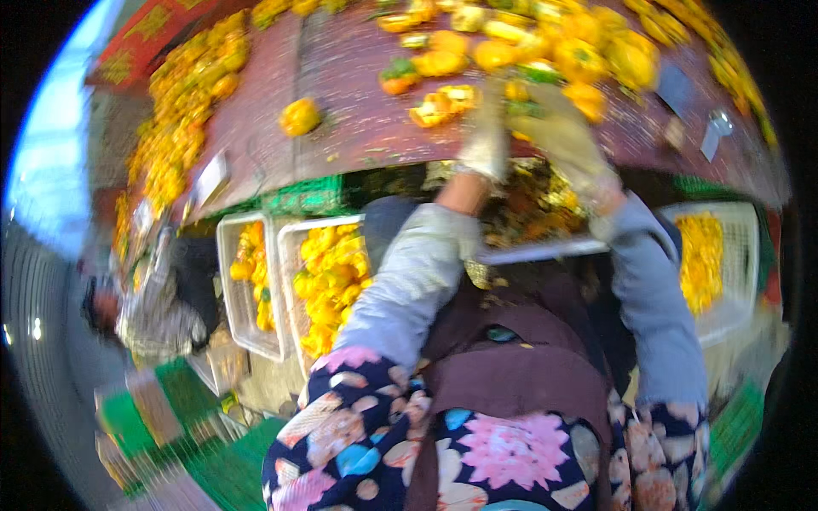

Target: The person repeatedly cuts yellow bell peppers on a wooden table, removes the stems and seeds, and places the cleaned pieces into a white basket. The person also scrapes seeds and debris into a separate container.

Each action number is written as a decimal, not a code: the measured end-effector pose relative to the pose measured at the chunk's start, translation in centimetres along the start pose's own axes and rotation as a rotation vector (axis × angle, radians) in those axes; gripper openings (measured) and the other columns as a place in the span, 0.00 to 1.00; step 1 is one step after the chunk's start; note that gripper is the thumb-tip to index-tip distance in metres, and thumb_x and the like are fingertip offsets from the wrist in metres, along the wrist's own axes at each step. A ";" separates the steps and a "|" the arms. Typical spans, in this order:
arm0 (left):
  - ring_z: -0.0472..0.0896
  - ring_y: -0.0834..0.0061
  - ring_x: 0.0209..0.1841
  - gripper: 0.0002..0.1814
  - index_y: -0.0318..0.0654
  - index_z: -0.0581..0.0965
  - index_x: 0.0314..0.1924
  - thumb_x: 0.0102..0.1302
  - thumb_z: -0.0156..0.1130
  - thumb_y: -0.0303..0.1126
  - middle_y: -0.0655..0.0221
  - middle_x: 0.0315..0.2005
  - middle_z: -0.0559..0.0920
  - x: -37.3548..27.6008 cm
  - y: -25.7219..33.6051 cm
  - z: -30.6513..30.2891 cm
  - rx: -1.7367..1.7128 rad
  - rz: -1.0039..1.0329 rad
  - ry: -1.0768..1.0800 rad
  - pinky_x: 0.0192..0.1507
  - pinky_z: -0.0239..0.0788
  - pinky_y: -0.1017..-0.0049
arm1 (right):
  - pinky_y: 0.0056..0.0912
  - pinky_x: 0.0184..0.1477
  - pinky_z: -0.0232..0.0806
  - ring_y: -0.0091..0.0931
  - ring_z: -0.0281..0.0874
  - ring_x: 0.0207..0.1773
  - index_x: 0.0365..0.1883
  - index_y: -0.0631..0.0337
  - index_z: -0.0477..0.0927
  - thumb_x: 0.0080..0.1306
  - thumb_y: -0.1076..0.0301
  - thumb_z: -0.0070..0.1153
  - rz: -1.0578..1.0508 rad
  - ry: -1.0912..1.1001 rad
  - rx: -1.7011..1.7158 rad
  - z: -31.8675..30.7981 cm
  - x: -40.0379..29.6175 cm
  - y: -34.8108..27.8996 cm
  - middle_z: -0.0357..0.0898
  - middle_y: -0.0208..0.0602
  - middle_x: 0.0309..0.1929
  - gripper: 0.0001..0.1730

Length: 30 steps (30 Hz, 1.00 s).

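Note:
My left hand (487, 137), in a pale glove, reaches over the near edge of the dark red table (377, 128). Beside it my right hand (565, 131), gloved too, stretches over the same edge. Both are motion-blurred, so whether they grip anything is unclear. Just left of my left hand lie cut, hollowed yellow peppers (441, 107). Past my fingers is a heap of yellow peppers (578, 51), some with green stem ends. Below my wrists, a white-rimmed container (549, 250) holds orange and yellow pepper scraps (543, 214).
A lone yellow pepper (300, 117) sits left on the table. White plastic crates (281, 287) of peppers stand at my left, another crate (735, 306) at my right. A blurred co-worker (163, 313) is at far left. Green crates (236, 466) lie behind. A metal-and-white tool (714, 134) rests at right.

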State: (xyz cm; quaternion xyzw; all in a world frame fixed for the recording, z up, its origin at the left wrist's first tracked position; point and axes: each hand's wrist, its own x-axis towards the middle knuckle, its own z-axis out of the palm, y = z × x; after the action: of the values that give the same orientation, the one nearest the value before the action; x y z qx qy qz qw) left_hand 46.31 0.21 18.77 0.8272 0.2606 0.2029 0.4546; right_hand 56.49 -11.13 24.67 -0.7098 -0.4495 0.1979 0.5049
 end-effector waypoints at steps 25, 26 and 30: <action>0.70 0.56 0.65 0.24 0.34 0.69 0.64 0.69 0.49 0.32 0.52 0.62 0.73 0.1 0.8 1.8 -0.144 0.220 -0.166 0.66 0.61 0.65 | 0.27 0.52 0.70 0.27 0.76 0.50 0.57 0.65 0.72 0.66 0.68 0.60 0.105 -0.218 0.513 -2.8 -5.4 -0.1 0.77 0.39 0.47 0.23; 0.70 0.56 0.65 0.25 0.33 0.70 0.64 0.68 0.51 0.33 0.52 0.62 0.73 0.1 0.9 1.2 0.010 0.387 -0.136 0.67 0.61 0.65 | 0.29 0.55 0.70 0.27 0.75 0.53 0.57 0.64 0.72 0.63 0.67 0.63 0.137 -0.257 0.556 -2.3 -4.1 0.7 0.78 0.40 0.49 0.25; 0.78 0.56 0.56 0.22 0.34 0.74 0.59 0.66 0.56 0.35 0.55 0.56 0.78 -0.6 -1.1 -1.4 0.297 0.583 0.018 0.57 0.70 0.66 | 0.29 0.45 0.73 0.24 0.77 0.45 0.47 0.65 0.78 0.60 0.69 0.67 0.078 -0.466 0.056 -0.9 -1.7 0.7 0.82 0.35 0.42 0.18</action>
State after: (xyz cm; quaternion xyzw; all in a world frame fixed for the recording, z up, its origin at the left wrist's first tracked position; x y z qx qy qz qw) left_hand 44.75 1.20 18.46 0.9224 0.0434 0.2917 0.2494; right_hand 56.62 -13.12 24.14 -0.6477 -0.5204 0.3879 0.3989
